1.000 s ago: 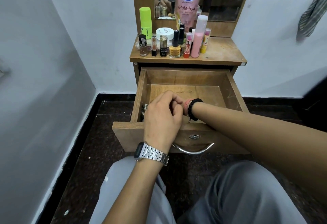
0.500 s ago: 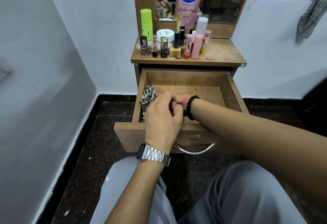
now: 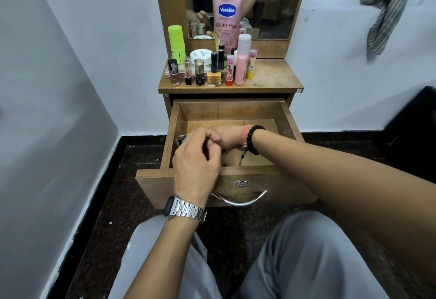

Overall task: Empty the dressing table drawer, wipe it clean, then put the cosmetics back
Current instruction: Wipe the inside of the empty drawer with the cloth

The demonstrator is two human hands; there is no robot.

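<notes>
The wooden drawer of the dressing table is pulled out, and its visible floor is bare. Both my hands are inside its front left corner. My left hand has its fingers curled over a patterned cloth, of which only a small bit shows at the drawer's left wall. My right hand reaches in from the right with its fingers hidden behind the left hand. The cosmetics stand on the tabletop: a pink Vaseline tube, a green bottle, a pink bottle, a yellow nail polish and several small bottles.
A mirror stands behind the cosmetics. A striped cloth hangs on the wall at the upper right. A dark object stands on the floor to the right. A grey wall closes in on the left. My knees are below the drawer front.
Half a second ago the cloth stuck up beside my left hand. Now it is lower in the drawer and mostly hidden. Both hands stay in the same corner.
</notes>
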